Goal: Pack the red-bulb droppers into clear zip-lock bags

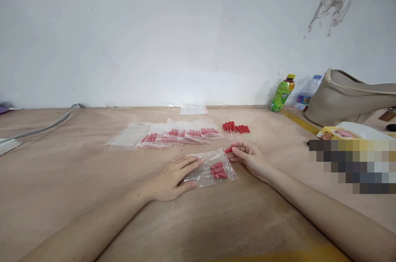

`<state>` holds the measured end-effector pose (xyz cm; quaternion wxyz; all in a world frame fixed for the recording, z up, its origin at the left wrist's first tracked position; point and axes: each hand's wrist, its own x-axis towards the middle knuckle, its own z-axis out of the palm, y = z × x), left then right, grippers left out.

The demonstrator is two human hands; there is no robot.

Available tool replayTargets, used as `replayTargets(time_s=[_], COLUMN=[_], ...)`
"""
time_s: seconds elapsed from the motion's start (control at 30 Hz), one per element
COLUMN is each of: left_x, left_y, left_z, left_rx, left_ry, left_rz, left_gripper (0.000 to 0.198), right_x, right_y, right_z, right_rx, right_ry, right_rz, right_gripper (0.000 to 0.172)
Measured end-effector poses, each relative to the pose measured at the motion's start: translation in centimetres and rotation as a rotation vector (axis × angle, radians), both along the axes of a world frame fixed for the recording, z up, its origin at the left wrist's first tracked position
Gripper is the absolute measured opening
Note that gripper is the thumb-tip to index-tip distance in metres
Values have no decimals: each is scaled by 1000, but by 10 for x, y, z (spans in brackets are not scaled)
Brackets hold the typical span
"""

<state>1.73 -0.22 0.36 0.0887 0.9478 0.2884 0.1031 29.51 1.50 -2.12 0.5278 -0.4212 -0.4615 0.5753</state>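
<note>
A clear zip bag (202, 173) lies flat on the table with several red-bulbed droppers (218, 170) inside. My left hand (175, 177) rests on the bag's left part, fingers stretched and thumb apart. At the bag's right end, my right hand (249, 159) pinches another dropper (229, 149) by its red bulb. Its thin clear stem points left over the upper part of the bag; whether the tip is inside I cannot tell. Just beyond my right hand, loose droppers (236, 127) lie in a group, red bulbs away from me.
Overlapping filled bags (188, 134) lie behind my left hand, with flat clear bags (126, 135) at their left. Another bag (194, 109) lies by the wall. A green bottle (281, 95), a clear bottle (309, 90), a beige bag (340, 101) and a yellow package (337, 132) stand right. A grey cable (51, 126) runs left.
</note>
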Motion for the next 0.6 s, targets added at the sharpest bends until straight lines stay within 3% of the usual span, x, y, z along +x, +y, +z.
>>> replayTargets(time_s=[0.2,0.33,0.6], left_x=[1,0,0], left_y=[0,-1,-1], left_z=[1,0,1], left_rx=[0,-3,-2], left_ry=[-6,-10,-2], left_rz=[7,2,1], left_gripper=[56,55,55], right_x=[3,-2,-9], right_y=[-4,0,1], right_z=[2,-3,2], right_rx=[30,138,82], right_ry=[-298,-422,-304], right_rz=[224,198,381], right_gripper=[31,29,34])
